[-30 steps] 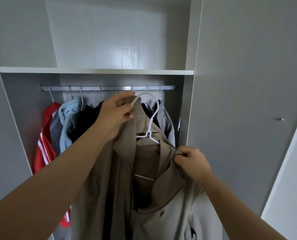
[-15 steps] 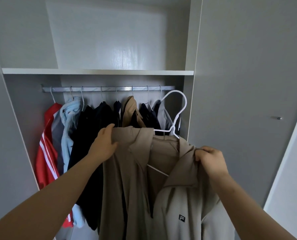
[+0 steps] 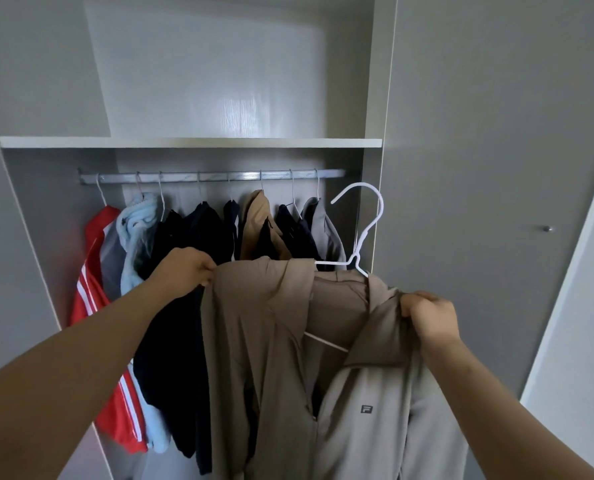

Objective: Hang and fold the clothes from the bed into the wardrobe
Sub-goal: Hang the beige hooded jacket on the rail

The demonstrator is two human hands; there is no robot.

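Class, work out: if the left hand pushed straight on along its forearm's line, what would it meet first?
Probably the dark navy garments hanging on the silver rail, just beyond the left hand gripping the beige jacket; depth is unclear.

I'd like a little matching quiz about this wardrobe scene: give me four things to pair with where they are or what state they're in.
Things:
1. red jacket
2. white hanger
3. beige jacket in front
4. shelf

Places or states:
A. gripped at the shoulders by the left hand and the right hand
B. runs across above the rail
C. hangs at the left end of the rail
D. hook up in the air, not on the rail

Pairs: 1-C, 2-D, 3-A, 4-B.
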